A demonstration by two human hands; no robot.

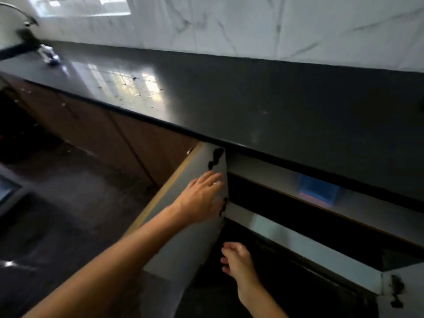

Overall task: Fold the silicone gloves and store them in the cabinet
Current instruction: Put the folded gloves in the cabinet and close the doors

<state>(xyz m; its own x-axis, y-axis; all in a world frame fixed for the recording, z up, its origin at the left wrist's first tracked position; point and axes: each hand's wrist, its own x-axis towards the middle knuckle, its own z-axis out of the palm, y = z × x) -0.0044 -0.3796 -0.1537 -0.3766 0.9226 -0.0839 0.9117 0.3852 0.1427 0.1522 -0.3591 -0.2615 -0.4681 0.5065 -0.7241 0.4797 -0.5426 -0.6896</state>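
Note:
The cabinet under the counter stands open, its left door (183,221) swung outward. My left hand (202,196) lies flat, fingers spread, on the grey inner face of that door near its hinge side. My right hand (238,260) hovers lower down in front of the dark cabinet opening (298,226), fingers loosely curled and holding nothing. A blurred blue and orange shape (314,191) shows on the grey rail (252,166) above the shelf; I cannot tell what it is. No gloves are clearly visible.
A dark glossy countertop (229,99) runs across above the cabinet, backed by white marble wall tiles (229,24). A small clear object (49,55) and a tap (20,12) sit at the far left. Brown closed cabinet doors (103,134) extend left. The right door (401,292) hangs open.

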